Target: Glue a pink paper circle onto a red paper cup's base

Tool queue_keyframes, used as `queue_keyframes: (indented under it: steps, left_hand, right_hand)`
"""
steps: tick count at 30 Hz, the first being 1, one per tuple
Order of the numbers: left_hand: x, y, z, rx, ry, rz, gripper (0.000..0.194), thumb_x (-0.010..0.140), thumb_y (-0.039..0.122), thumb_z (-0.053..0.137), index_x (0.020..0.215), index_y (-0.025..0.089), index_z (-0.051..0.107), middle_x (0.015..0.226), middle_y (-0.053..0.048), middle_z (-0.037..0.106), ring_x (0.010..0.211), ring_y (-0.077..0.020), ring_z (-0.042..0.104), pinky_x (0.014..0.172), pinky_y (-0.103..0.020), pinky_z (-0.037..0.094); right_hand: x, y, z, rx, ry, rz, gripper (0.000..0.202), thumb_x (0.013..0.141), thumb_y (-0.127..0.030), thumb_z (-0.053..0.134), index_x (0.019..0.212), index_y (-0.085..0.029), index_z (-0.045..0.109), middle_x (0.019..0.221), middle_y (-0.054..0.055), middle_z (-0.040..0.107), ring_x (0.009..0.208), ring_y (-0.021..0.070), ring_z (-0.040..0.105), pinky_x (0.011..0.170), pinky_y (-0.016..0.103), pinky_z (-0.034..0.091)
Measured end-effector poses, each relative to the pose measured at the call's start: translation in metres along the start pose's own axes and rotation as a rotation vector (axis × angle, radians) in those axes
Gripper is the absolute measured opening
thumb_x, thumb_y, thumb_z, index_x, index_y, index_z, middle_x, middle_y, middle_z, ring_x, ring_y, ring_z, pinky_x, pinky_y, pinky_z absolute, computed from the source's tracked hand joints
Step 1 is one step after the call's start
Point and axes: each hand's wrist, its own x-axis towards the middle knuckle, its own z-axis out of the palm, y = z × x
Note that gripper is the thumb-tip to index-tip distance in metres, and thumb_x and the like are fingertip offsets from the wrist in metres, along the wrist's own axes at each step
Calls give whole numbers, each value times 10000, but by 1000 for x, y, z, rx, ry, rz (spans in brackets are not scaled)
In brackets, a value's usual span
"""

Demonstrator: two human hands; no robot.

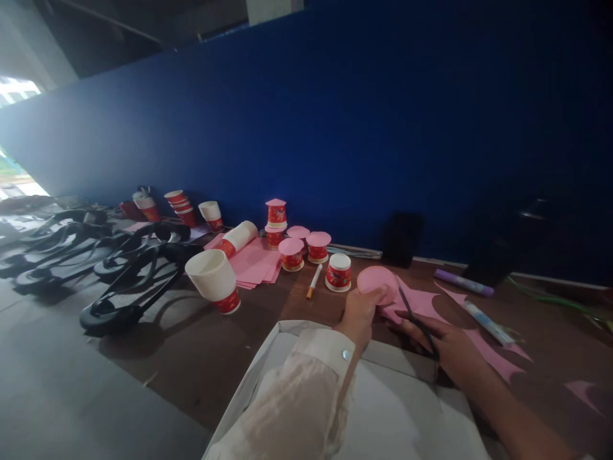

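Note:
My left hand [359, 314] pinches a round piece of pink paper [375, 280], thumb on top. My right hand [445, 345] is closed on dark-handled scissors [410, 308], whose blades lie against the right edge of the round piece. Pink paper with curved cut edges [426, 304] spreads behind the scissors. An upside-down red-and-white paper cup [338, 273] stands just beyond my left hand. Left of it are several red cups topped with pink discs [291, 248]. A white-and-orange pen [314, 282] lies between them.
A white box [402, 409] sits under my forearms. To the left are a tall cup stack [213, 279], pink sheets [256, 263] and several black headsets [122, 306]. A purple marker [463, 282] and a pale tube [488, 323] lie right. A blue partition [335, 128] bounds the back.

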Motion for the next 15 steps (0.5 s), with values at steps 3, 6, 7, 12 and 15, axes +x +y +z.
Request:
queue_keyframes:
  steps: [3,6,7,12,15]
  left_hand:
    - [2,-1,-1,23,20,33,552,507,433,911,906,95,733,834,-106,747,675,-196,676,553,-273,505]
    - [3,-2,-1,32,18,66,555,495,424,917,903,93,735,886,-122,754,745,-212,691,585,-274,515]
    - [3,-3,-2,37,13,69,556,496,422,916,907,93,736,894,-122,754,744,-208,689,584,-272,512]
    - [0,-2,-2,72,-46,-12,558,558,435,889,969,90,732,838,-98,744,608,-168,639,549,-291,508]
    - [-1,-2,-2,72,-49,-21,514,590,404,875,968,86,730,833,-89,735,595,-154,627,567,-294,522]
  right_hand:
    - [0,-1,-2,-90,15,-25,653,722,-646,752,1193,-193,782,967,94,801,868,266,739,743,310,587]
    - [-2,-4,-1,-97,33,-44,631,720,-639,751,1165,-194,795,884,83,795,772,239,718,674,295,570]
    - [-3,-5,-1,-95,43,-44,617,717,-636,754,1146,-195,803,854,81,791,740,232,710,654,293,565]
    - [-7,-8,2,-57,77,-37,601,711,-630,758,1127,-200,809,753,61,766,688,223,690,642,299,560]
    - [-8,-10,2,-64,85,-33,621,706,-648,755,1123,-191,807,720,52,749,706,228,689,666,305,559]
